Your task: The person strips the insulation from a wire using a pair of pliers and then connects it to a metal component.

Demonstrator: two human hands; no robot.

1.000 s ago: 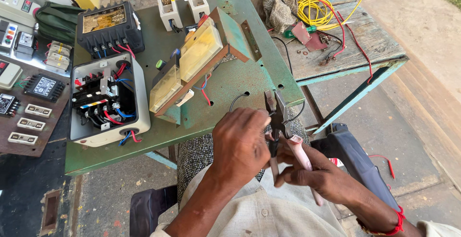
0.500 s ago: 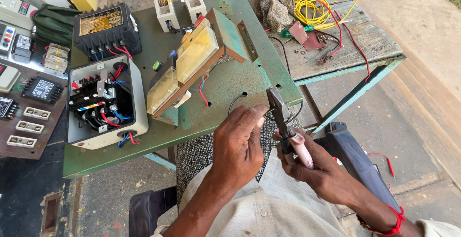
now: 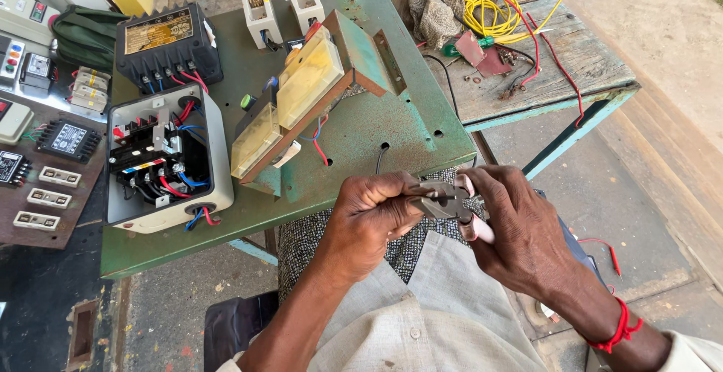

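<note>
My right hand point(image 3: 512, 221) grips a pair of pliers point(image 3: 446, 205) with pale pink handles, held level just off the near edge of the green metal panel point(image 3: 361, 138). My left hand point(image 3: 369, 218) pinches at the plier jaws; a thin black wire point(image 3: 379, 160) runs from it up to a hole in the panel. Whether the wire end sits inside the jaws is hidden by my fingers.
On the panel stand an open white starter box point(image 3: 166, 161) with coloured wires, a black transformer-like unit point(image 3: 167, 44), two white fuse holders point(image 3: 279, 3) and a tilted meter board point(image 3: 301, 101). A wooden bench point(image 3: 527, 78) holds yellow wire coils. A brown component board point(image 3: 38, 169) is at left.
The pliers have swung from upright to lying level between my hands. Both hands have drawn closer together at the panel's near edge.
</note>
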